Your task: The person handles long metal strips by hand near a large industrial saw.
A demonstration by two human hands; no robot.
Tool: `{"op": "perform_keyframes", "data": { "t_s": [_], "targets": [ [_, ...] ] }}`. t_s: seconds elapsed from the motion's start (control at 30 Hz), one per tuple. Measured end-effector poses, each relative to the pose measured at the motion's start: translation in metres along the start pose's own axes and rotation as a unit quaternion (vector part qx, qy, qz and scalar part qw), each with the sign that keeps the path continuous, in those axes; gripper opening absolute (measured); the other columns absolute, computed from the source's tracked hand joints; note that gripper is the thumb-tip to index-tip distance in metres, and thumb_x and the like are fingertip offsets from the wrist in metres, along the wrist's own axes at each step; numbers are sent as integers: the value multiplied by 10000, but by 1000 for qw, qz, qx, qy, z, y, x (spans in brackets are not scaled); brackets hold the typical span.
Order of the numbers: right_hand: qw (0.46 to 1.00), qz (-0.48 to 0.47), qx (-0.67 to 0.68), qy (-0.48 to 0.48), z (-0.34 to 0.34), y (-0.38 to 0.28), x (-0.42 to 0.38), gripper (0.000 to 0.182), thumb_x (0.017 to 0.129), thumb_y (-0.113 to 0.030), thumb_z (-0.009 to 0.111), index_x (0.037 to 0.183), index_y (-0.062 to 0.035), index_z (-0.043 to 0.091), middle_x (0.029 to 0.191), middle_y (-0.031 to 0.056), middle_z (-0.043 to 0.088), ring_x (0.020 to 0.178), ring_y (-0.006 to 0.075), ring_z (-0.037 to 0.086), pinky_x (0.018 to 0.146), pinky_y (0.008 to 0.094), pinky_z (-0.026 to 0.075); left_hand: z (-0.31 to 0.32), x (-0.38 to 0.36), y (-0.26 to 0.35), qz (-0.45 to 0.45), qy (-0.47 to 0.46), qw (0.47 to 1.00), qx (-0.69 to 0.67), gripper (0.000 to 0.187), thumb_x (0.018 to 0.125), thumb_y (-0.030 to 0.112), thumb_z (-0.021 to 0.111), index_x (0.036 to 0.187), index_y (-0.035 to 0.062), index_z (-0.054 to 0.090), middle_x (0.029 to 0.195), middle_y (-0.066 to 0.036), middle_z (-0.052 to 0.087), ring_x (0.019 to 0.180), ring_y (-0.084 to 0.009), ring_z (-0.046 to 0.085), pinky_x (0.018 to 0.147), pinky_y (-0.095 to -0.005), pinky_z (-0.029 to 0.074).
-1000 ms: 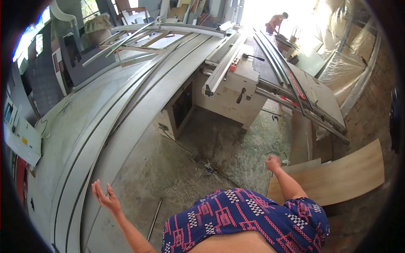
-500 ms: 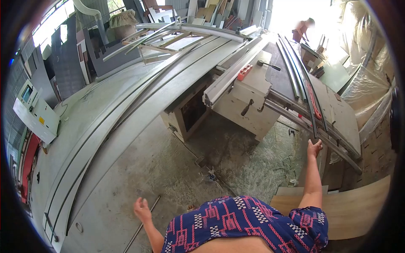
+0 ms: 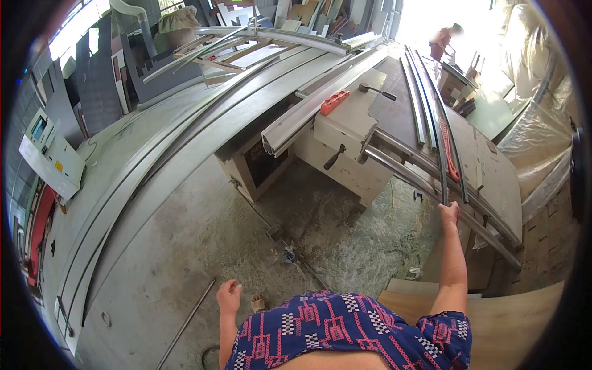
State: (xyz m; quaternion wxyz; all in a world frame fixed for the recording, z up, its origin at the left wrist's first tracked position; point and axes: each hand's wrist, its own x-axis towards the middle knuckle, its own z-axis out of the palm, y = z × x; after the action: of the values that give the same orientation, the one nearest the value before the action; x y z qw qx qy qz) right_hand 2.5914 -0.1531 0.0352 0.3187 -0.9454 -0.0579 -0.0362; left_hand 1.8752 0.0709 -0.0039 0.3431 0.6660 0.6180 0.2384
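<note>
Strip [image 3: 442, 166]: dark and slender, on the right, its near end at the right hand [image 3: 450, 213] and its length running away over the table [image 3: 394, 92]. The right hand's fingers are closed around that end. Just beside the strip lie a red tool [image 3: 449, 154] and other long bars [image 3: 413, 98]. Left of these, a red holder [image 3: 335, 102] sits on the machine [image 3: 345, 132], near a black handle [image 3: 377, 93]; its contents are too small to tell. Below, the cabinet [image 3: 243, 174] has a dark front opening, contents unclear. The left hand [image 3: 229, 296] hangs above the floor [image 3: 246, 246], fingers loosely bent and together, near a rod [image 3: 185, 324]. Far right, a person [image 3: 441, 43] bends forward.
</note>
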Motion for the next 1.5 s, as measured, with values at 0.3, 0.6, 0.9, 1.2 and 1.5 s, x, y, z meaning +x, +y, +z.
{"op": "perform_keyframes", "data": {
  "t_s": [0.3,0.6,0.9,1.2,1.5],
  "targets": [
    [965,75,225,-115,-11,-23,13,114,742,-86,603,724,2,533,558,79,524,419,171,547,313,321,358,66,0,97,111,-190,975,19,387,777,293,647,1080,53,624,1000,-123,636,875,-244,622,783,-339,486],
    [786,85,525,-315,-127,-169,-42,172,802,-229,636,835,-62,608,628,45,581,461,94,515,374,226,392,72,17,155,107,-349,931,4,384,822,313,640,1105,54,622,1004,-88,647,907,-186,612,793,-323,485],
    [459,110,570,-673,-110,-271,-299,229,856,-110,583,1043,17,543,848,212,649,620,178,630,550,268,509,66,75,315,37,-498,784,-368,524,898,468,516,1214,49,517,974,-82,618,881,-173,623,741,-324,531],
    [382,-80,288,-874,-69,-271,-359,273,841,-281,658,934,-24,639,901,105,675,720,155,657,559,239,486,64,81,387,-16,-554,794,-249,291,873,224,597,1098,66,499,842,-98,614,601,-196,644,452,-290,531],
    [642,-14,347,-683,8,-250,-232,324,850,-288,582,1036,-23,561,853,136,652,717,206,651,592,310,496,18,42,365,88,-456,873,-149,267,821,76,590,1078,37,529,628,1,494,439,-81,483,385,-237,388]
  ]
}}
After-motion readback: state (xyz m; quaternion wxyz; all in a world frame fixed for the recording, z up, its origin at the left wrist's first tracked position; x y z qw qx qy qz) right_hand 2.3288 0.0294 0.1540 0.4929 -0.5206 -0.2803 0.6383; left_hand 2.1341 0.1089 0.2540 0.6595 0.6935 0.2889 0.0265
